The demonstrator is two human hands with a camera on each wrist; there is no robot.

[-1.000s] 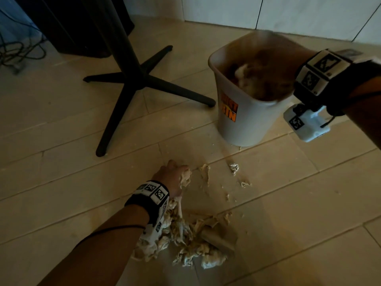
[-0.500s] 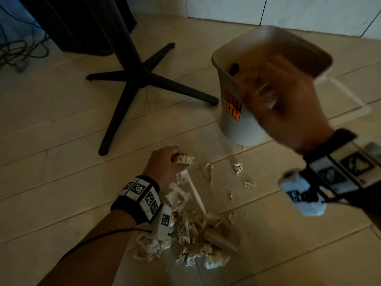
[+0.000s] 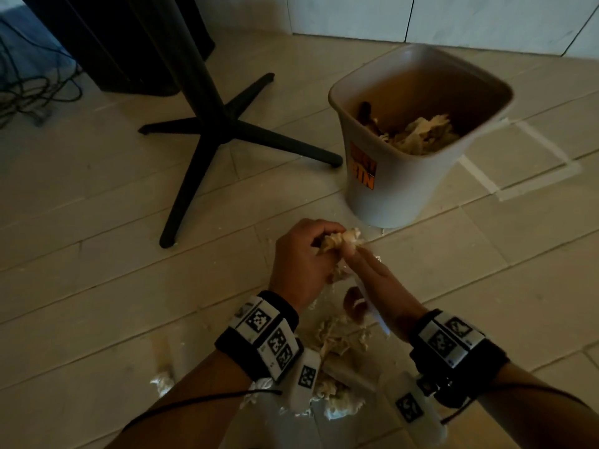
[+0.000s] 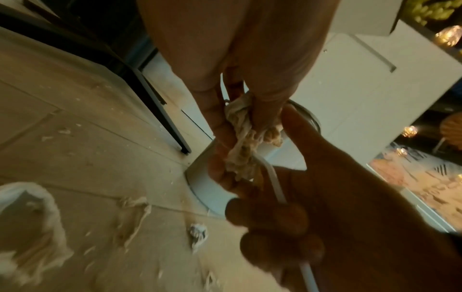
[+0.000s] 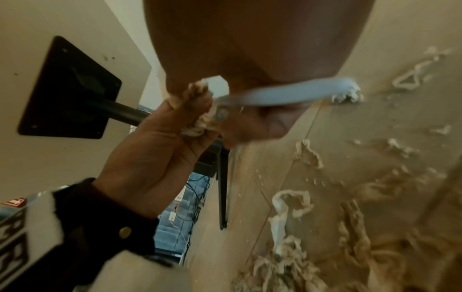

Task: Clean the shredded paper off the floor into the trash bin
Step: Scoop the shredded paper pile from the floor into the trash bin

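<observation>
A white trash bin (image 3: 398,196) with an orange label stands on the floor at upper right, with shredded paper (image 3: 424,134) inside it. My left hand (image 3: 327,241) grips a wad of shredded paper (image 3: 346,239) a little above the floor, in front of the bin. My right hand (image 3: 353,254) meets it from the right, its fingertips touching the wad. Its other fingers curl round a long white paper strip (image 4: 272,177) that trails from the wad. A pile of shredded paper (image 3: 337,341) lies on the floor under both wrists.
A black four-legged table base (image 3: 220,134) stands left of the bin, with a dark cabinet (image 3: 129,43) and loose cables (image 3: 26,92) behind it. Tape marks (image 3: 531,176) lie on the tiles right of the bin. Small scraps (image 3: 162,382) lie at lower left.
My right hand left the bin and came down to the left hand. My left hand lifted a wad with a trailing strip off the pile, and the right hand now holds that strip.
</observation>
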